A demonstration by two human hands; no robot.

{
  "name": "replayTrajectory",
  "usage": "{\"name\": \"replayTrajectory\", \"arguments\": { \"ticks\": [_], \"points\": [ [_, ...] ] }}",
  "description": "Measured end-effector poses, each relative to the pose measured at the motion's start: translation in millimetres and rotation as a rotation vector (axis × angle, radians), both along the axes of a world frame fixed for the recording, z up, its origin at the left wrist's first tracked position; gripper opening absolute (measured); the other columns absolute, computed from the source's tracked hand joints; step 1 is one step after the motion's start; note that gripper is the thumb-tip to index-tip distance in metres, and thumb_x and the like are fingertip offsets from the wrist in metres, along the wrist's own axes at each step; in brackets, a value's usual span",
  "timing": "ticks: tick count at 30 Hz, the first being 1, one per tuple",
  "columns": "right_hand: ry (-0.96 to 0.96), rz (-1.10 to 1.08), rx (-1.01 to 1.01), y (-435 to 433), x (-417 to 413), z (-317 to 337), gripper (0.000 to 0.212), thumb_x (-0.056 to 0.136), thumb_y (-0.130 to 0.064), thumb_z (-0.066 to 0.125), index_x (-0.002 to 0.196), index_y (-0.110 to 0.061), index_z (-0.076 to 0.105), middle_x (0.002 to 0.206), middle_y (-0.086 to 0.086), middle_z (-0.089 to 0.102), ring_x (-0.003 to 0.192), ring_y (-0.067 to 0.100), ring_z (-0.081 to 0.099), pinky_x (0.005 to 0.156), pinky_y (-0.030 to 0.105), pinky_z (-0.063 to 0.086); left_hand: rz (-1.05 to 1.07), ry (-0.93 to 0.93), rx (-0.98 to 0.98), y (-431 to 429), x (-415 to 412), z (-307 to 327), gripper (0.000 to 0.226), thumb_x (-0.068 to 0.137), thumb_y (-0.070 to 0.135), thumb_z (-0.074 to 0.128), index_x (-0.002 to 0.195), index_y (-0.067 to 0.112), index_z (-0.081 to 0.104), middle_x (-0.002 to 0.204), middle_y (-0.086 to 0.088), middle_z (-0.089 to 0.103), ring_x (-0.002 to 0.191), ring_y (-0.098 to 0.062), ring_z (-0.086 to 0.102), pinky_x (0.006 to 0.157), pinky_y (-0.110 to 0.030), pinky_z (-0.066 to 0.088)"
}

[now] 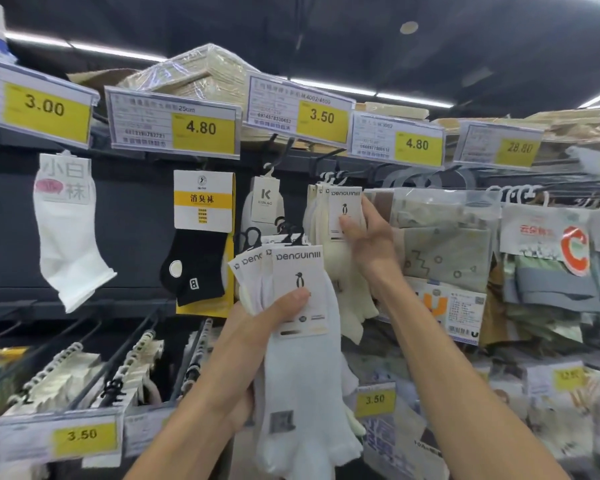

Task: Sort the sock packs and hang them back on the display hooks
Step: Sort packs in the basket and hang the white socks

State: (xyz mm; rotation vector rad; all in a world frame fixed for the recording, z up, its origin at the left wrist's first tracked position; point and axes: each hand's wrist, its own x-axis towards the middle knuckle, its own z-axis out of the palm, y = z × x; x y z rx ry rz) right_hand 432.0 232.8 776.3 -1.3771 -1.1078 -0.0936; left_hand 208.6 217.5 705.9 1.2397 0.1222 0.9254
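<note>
My left hand (257, 327) grips a fanned bundle of white sock packs (298, 358) with penguin cards and black hangers, held low in the middle of the view. My right hand (364, 244) pinches the card of a cream penguin sock pack (343, 209) that hangs with similar packs from a display hook (329, 161) under the 3.50 price tag (321, 116). My thumb lies on the card's front. The bundle is below and left of the hanging packs.
On neighbouring hooks hang a white sock (66, 237), a black sock pack with a yellow card (201, 237), a grey-carded pack (265, 202) and bagged packs (444, 244) to the right. Below, long hooks (118, 368) stick out with more packs.
</note>
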Motion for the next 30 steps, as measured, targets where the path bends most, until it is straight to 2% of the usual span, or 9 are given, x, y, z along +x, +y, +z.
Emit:
{"name": "replayTrajectory", "arguments": {
  "ticks": [5,6,8,10,15,17,22,26,30],
  "points": [
    [-0.161,-0.206,-0.069,-31.6,-26.4,-8.7,0.054,0.097,-0.024,0.056,0.148,-0.025,0.038,0.133,-0.004,0.057,0.125,0.019,0.053,0.1,0.038,0.048,-0.002,0.01,0.021,2.5,0.2,-0.7,0.029,0.07,0.031,0.082,0.099,0.031,0.077,0.102,-0.01,0.078,0.086,-0.026,0.076,0.062,-0.03,0.06],
    [-0.197,-0.223,0.028,-44.7,-37.3,-18.6,0.057,0.096,-0.033,0.058,0.148,-0.027,0.039,0.136,-0.006,0.055,0.128,0.015,0.05,0.103,0.035,0.047,-0.003,0.006,0.03,3.5,0.1,-0.6,0.029,0.072,0.031,0.08,0.101,0.031,0.077,0.103,-0.009,0.078,0.089,-0.026,0.076,0.064,-0.03,0.06],
    [-0.187,-0.047,0.178,-73.2,-65.3,-38.4,0.056,0.087,-0.053,0.063,0.139,-0.039,0.049,0.123,-0.018,0.06,0.113,0.003,0.058,0.088,0.018,0.052,-0.008,0.0,0.063,4.9,0.4,-0.4,0.03,0.078,0.029,0.078,0.108,0.03,0.074,0.11,-0.008,0.076,0.097,-0.027,0.075,0.07,-0.03,0.06],
    [-0.139,0.178,0.117,-90.6,-88.4,-49.5,0.057,0.074,-0.061,0.072,0.128,-0.047,0.057,0.111,-0.019,0.065,0.099,0.002,0.064,0.074,0.015,0.055,-0.024,-0.003,0.102,5.4,1.5,0.0,0.029,0.087,0.026,0.073,0.117,0.027,0.071,0.115,-0.01,0.075,0.103,-0.028,0.073,0.076,-0.031,0.06],
    [-0.023,0.283,0.058,-91.0,-87.2,-56.0,0.038,0.073,-0.023,0.083,0.106,-0.037,0.07,0.1,-0.012,0.075,0.09,0.008,0.07,0.074,0.034,0.061,-0.022,0.026,0.019,12.1,3.4,-8.9,0.034,0.083,0.043,0.064,0.113,0.031,0.073,0.117,-0.007,0.074,0.107,-0.026,0.071,0.091,-0.043,0.054],
    [0.043,0.325,0.066,-91.2,-80.1,-54.7,0.039,0.069,-0.024,0.084,0.105,-0.031,0.071,0.102,-0.007,0.075,0.095,0.015,0.07,0.08,0.037,0.06,-0.032,0.045,0.033,13.7,1.4,-10.6,0.042,0.08,0.048,0.062,0.117,0.03,0.072,0.119,-0.006,0.073,0.11,-0.025,0.07,0.095,-0.044,0.052],
    [0.134,0.437,0.025,-94.5,-72.7,-55.1,0.04,0.071,-0.019,0.078,0.11,-0.023,0.071,0.104,-0.005,0.077,0.096,0.013,0.073,0.075,0.02,0.057,-0.003,-0.014,0.105,11.7,0.9,-7.7,0.044,0.086,0.037,0.066,0.129,0.026,0.063,0.122,-0.004,0.072,0.111,-0.025,0.069,0.088,-0.037,0.059],
    [0.164,0.529,-0.037,-97.6,-71.8,-56.4,0.028,0.077,-0.02,0.074,0.103,-0.028,0.074,0.105,-0.001,0.077,0.096,0.018,0.073,0.076,0.03,0.061,0.046,-0.055,0.141,10.3,1.7,-7.5,0.038,0.086,0.031,0.067,0.124,0.022,0.066,0.12,-0.006,0.072,0.109,-0.027,0.07,0.083,-0.034,0.06],
    [0.271,0.398,0.202,-91.9,-56.0,-48.1,0.027,0.085,-0.022,0.07,0.112,-0.024,0.068,0.112,0.001,0.075,0.103,0.022,0.071,0.086,0.043,0.058,0.097,-0.069,0.098,12.0,-0.5,-7.2,0.036,0.07,0.045,0.074,0.104,0.032,0.075,0.111,-0.005,0.076,0.1,-0.024,0.073,0.077,-0.033,0.061]
  ]
}}
